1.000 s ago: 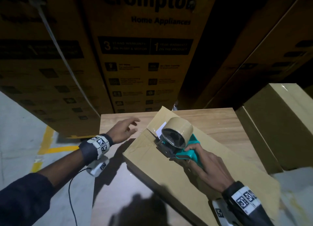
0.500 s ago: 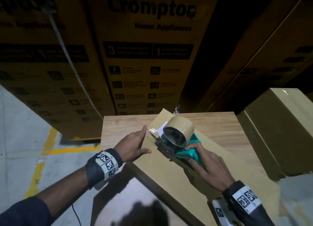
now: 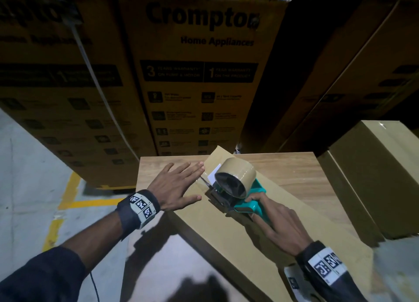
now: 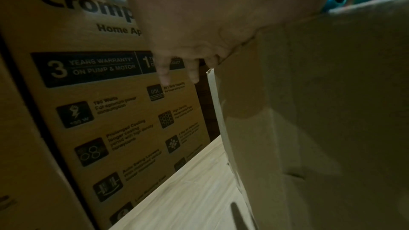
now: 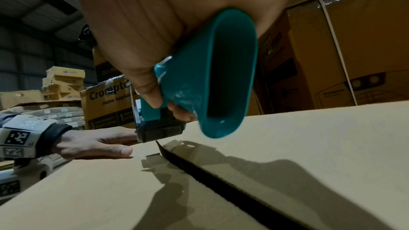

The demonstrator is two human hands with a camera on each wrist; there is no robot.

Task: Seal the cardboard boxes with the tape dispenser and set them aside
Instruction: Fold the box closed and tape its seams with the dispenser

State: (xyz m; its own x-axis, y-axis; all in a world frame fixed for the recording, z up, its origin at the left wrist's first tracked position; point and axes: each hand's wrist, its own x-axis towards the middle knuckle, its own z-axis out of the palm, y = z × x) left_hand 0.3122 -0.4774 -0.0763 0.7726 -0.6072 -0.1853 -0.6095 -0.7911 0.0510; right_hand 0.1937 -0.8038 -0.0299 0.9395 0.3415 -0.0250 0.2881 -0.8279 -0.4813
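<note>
A plain cardboard box lies on a wooden table, its top flap seam still a dark gap. My right hand grips the teal handle of the tape dispenser, which carries a brown tape roll and sits at the box's far end. The dispenser's handle fills the right wrist view, its black front on the cardboard. My left hand lies flat with straight fingers on the box's far left edge, beside the dispenser's front. In the left wrist view the palm presses on the box corner.
Tall printed appliance cartons stand close behind the table. Another plain cardboard box sits at the right of the table. Grey floor with yellow lines lies to the left. More stacked cartons show far off.
My left hand came from the bare table onto the box, first pinching at the tape end, and now lies flat by the dispenser. The right hand and dispenser hardly moved.
</note>
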